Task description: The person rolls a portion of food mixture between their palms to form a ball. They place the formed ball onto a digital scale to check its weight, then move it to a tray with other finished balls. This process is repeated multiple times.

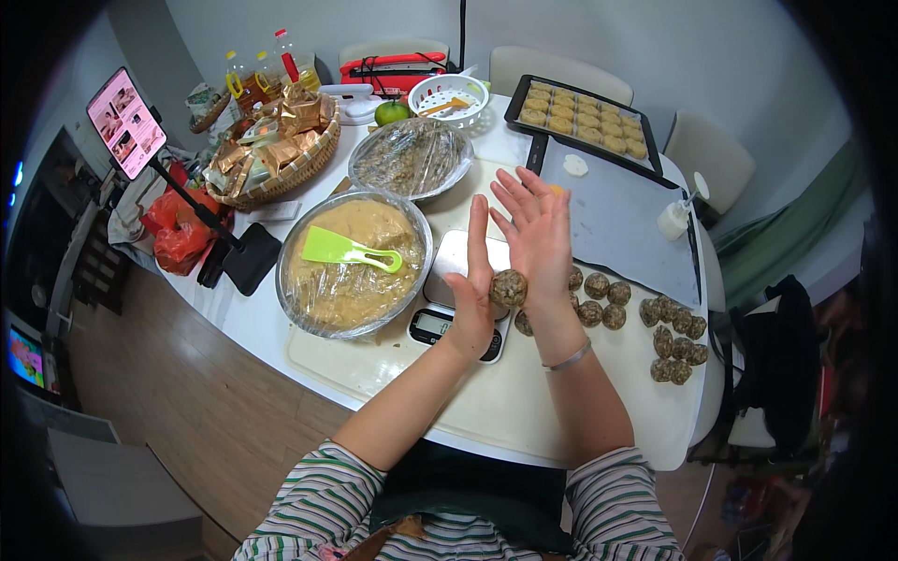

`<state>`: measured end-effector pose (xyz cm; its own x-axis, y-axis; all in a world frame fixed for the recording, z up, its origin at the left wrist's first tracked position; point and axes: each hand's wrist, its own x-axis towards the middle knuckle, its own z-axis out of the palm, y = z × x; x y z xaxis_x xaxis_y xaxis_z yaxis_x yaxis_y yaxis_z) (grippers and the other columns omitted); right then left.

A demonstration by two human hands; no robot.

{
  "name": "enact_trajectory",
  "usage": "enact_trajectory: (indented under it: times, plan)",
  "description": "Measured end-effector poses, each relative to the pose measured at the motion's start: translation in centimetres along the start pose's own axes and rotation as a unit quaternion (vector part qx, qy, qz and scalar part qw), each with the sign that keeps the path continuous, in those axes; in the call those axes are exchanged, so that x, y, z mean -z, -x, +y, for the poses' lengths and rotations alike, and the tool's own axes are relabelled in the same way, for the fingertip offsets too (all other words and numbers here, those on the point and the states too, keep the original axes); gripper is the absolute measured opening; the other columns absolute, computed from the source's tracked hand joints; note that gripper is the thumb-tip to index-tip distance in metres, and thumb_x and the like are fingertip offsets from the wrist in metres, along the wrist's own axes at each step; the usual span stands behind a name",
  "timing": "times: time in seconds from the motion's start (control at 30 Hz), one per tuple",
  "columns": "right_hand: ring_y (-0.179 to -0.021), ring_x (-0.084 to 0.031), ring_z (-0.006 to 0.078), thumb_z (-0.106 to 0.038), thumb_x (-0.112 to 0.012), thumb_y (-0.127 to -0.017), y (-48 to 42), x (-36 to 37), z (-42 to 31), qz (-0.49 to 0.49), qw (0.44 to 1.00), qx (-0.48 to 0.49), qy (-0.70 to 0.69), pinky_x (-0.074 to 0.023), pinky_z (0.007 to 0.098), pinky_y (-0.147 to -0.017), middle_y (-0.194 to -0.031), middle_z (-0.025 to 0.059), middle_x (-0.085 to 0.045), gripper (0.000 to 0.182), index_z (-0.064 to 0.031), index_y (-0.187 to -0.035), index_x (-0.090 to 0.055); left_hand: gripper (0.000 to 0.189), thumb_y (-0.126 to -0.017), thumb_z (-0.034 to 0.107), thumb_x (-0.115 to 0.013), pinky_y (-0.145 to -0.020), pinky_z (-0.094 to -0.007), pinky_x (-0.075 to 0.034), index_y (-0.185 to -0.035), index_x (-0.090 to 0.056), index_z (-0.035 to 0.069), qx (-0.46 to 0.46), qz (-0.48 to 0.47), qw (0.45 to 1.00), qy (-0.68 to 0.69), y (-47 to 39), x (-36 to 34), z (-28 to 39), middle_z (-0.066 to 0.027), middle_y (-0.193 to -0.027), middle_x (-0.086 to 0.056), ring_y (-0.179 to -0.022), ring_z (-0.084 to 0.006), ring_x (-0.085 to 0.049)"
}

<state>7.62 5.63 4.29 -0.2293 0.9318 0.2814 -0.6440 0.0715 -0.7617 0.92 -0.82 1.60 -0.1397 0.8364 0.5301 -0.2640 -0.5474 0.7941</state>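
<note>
A round ball of speckled brown filling (508,287) is pressed between the heels of my left hand (473,287) and my right hand (537,238), above a digital kitchen scale (428,326). Both hands have their fingers extended. Several similar balls (591,313) lie on the cream board (512,414) right of my hands, with more farther right (680,347). To the left, a metal bowl of yellow dough (351,308) is covered with plastic film, and a green scraper (337,247) rests on it. Behind it, a film-covered bowl (410,158) contains speckled filling.
A black baking tray (656,158) of patterned pastries stands back right, beside a grey mat (617,217) with a small white mould and a plunger bottle (673,219). A wicker basket (309,172), phone on a stand (128,126), white colander (449,91) and green fruit (391,113) stand around.
</note>
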Motion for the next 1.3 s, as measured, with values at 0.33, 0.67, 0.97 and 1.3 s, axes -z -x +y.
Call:
enact_trajectory:
  times: [0.33,0.67,0.97,1.3]
  plan:
    - [-0.138,-0.034,0.0250,-0.049,-0.027,-0.103,1.8,-2.0,1.5,0.093,0.992,0.012,0.085,-0.0218,0.0421,-0.113,-0.143,0.0138,-0.042,0.058,-0.0040,-0.137,-0.040,0.079,-0.096,0.064,-0.011,-0.117,-0.0411,0.002,-0.154,-0.003,0.011,0.072,0.100,0.991,0.060,-0.7,1.5,-0.8,-0.0120,-0.161,-0.003,-0.148,-0.0225,0.001]
    - [-0.131,-0.038,0.0406,-0.036,-0.051,-0.096,1.9,-0.1,3.2,-0.137,0.836,0.282,0.451,-0.0289,0.0455,-0.110,-0.144,0.0255,-0.035,0.058,0.0001,-0.140,-0.038,0.091,-0.089,0.077,-0.016,-0.117,-0.0463,-0.008,-0.154,-0.012,0.014,0.118,0.134,0.939,0.295,-1.6,3.5,0.8,-0.0100,-0.158,-0.017,-0.146,-0.0270,-0.011]
    - [-0.134,-0.036,0.0369,-0.044,-0.051,-0.093,0.7,-0.3,1.0,-0.115,0.767,0.326,0.541,-0.0235,0.0571,-0.109,-0.148,0.0205,-0.033,0.060,-0.0100,-0.141,-0.041,0.081,-0.092,0.072,-0.028,-0.115,-0.0452,-0.023,-0.152,-0.020,0.017,0.244,0.075,0.907,0.335,0.4,0.6,-0.4,-0.0066,-0.152,-0.033,-0.141,-0.0253,-0.028]
    - [-0.142,-0.025,0.0340,-0.050,-0.040,-0.096,4.3,-5.0,0.7,-0.206,0.747,0.248,0.582,-0.0112,0.0637,-0.109,-0.154,0.0139,-0.025,0.067,-0.0101,-0.148,-0.027,0.085,-0.091,0.073,-0.024,-0.117,-0.0478,-0.016,-0.152,-0.016,0.015,0.070,0.133,0.918,0.366,-1.1,2.3,1.4,-0.0083,-0.155,-0.027,-0.144,-0.0248,-0.023]
